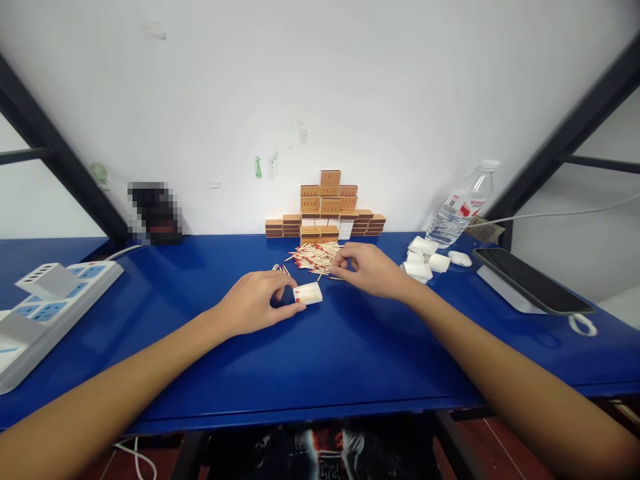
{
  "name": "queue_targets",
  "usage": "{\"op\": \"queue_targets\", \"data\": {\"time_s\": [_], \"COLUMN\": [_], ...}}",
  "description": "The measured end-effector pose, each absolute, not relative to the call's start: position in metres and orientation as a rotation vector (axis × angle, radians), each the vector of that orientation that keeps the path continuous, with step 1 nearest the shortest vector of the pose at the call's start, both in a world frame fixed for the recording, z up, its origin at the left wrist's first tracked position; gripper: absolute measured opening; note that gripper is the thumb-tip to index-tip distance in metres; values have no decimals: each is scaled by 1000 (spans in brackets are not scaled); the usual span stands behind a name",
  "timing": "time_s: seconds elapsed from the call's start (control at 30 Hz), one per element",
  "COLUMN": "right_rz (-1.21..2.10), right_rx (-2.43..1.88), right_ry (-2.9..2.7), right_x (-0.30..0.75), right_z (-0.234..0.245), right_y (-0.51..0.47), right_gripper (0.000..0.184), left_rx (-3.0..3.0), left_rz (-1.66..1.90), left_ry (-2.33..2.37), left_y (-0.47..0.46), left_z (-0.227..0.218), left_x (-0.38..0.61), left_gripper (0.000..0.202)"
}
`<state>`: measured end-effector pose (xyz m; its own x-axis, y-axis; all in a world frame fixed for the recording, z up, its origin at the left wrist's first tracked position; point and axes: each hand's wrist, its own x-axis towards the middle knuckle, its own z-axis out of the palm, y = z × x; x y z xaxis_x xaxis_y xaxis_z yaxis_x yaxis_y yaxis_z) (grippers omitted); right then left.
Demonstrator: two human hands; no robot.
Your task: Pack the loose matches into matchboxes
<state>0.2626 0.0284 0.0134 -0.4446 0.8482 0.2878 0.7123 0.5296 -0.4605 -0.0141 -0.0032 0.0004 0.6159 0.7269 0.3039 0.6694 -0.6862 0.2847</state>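
My left hand (pixel 263 298) grips a small white matchbox tray (pixel 314 291) by its left end, between thumb and fingers. A few red-tipped matches lie inside the tray. My right hand (pixel 367 268) is at the right edge of a loose heap of matches (pixel 315 257), thumb and fingertips pinched together; whether a match is between them is too small to make out. A few more matches lie just behind my left hand. Behind the heap, brown matchboxes (pixel 330 205) are stacked in a stepped pile against the wall.
Several white trays (pixel 419 271) lie to the right, with a white case (pixel 459 259) beside them. Behind stands a tilted water bottle (pixel 463 207). A phone (pixel 533 280) rests at the right, a power strip (pixel 60 310) at the left of the blue table (pixel 280 373).
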Motion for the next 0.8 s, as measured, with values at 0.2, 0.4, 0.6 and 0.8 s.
{"op": "queue_targets", "data": {"time_s": [0.2,0.4,0.6,0.8], "right_rz": [395,547,448,219], "right_rx": [-1436,-1150,-1055,-1296], "right_ry": [-2475,-2444,-2444,-2281], "right_x": [284,258,241,251], "right_z": [4,14,12,-6], "right_y": [45,19,8,37], "right_gripper": [10,16,9,12], "left_rx": [2709,2718,2721,2712], "left_rz": [476,500,526,497], "left_ry": [1124,1138,1136,1097], "left_y": [-3,-2,-2,-5], "left_z": [1,-2,-2,-1], "left_x": [-14,-13,-13,-11], "left_gripper": [34,34,34,34]}}
